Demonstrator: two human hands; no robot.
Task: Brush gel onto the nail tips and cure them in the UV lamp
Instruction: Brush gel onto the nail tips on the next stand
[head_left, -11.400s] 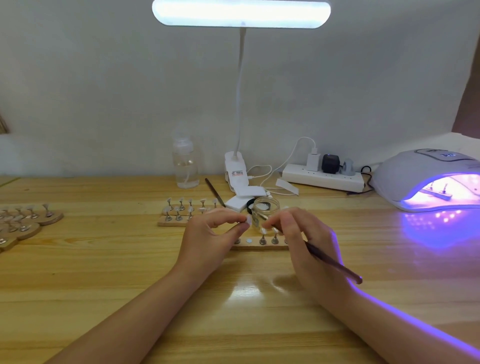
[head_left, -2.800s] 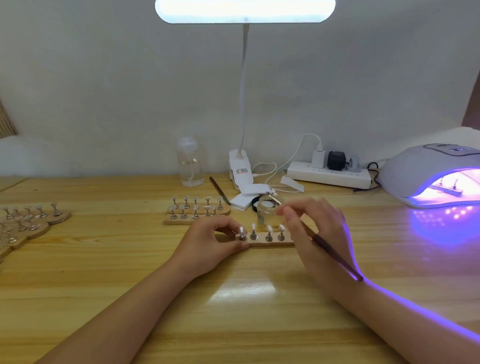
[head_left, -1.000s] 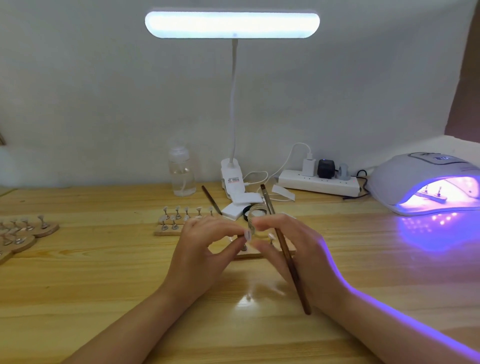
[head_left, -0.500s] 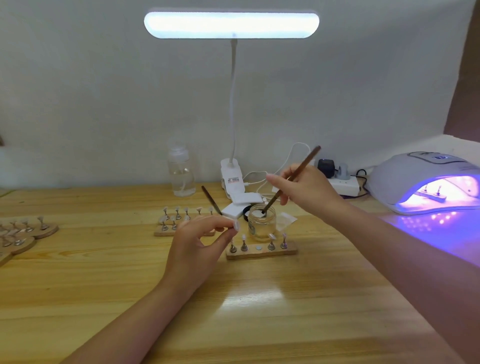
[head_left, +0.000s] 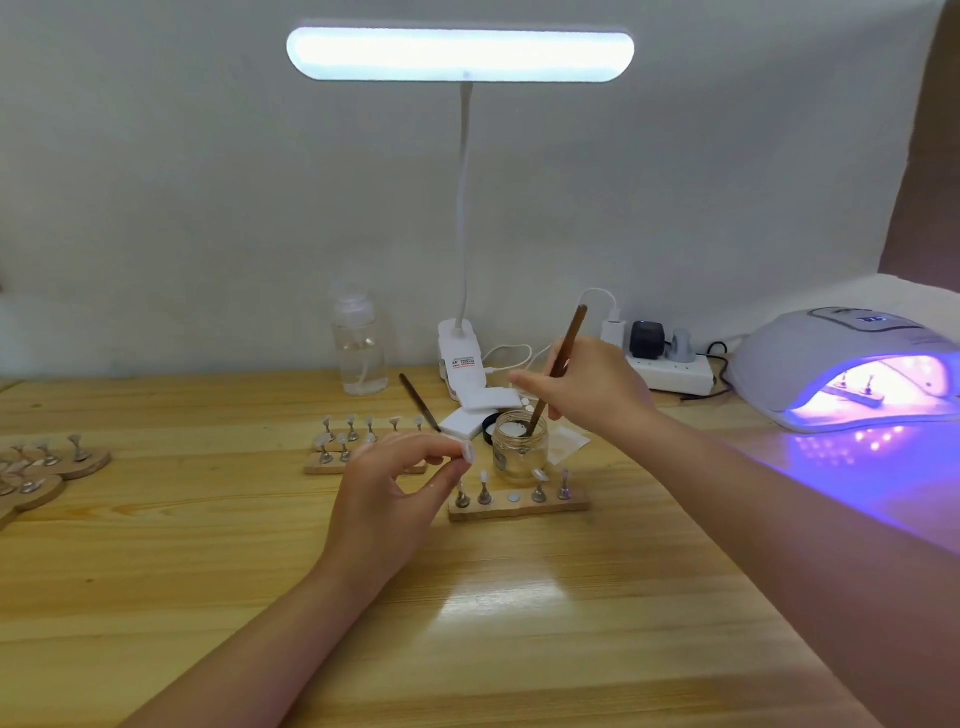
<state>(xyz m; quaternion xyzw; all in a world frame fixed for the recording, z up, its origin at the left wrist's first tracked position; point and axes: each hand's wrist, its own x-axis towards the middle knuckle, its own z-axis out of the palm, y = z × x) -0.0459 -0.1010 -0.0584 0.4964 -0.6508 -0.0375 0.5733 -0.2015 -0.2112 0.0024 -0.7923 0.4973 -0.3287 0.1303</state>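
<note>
My left hand (head_left: 392, 493) pinches a single nail tip on its small stand (head_left: 468, 453) just left of the glass gel jar (head_left: 519, 447). My right hand (head_left: 592, 387) grips a brown brush (head_left: 558, 364) whose tip dips into the jar. In front of the jar lies a wooden strip holder (head_left: 519, 509) with several nail tips on stands and one bare middle spot. The UV lamp (head_left: 852, 369) glows purple at the right, with another holder (head_left: 857, 396) inside.
A second wooden holder (head_left: 363, 457) with nail tips sits behind my left hand. Round holders (head_left: 52, 467) lie at the far left. A spare brush (head_left: 418, 401), clear bottle (head_left: 358, 348), clip desk lamp (head_left: 462, 358) and power strip (head_left: 670, 371) stand at the back.
My right hand left the holder, swung the brush upright and dipped it into the jar, where it stays. My left hand lifted one nail tip stand off the strip and holds it.
</note>
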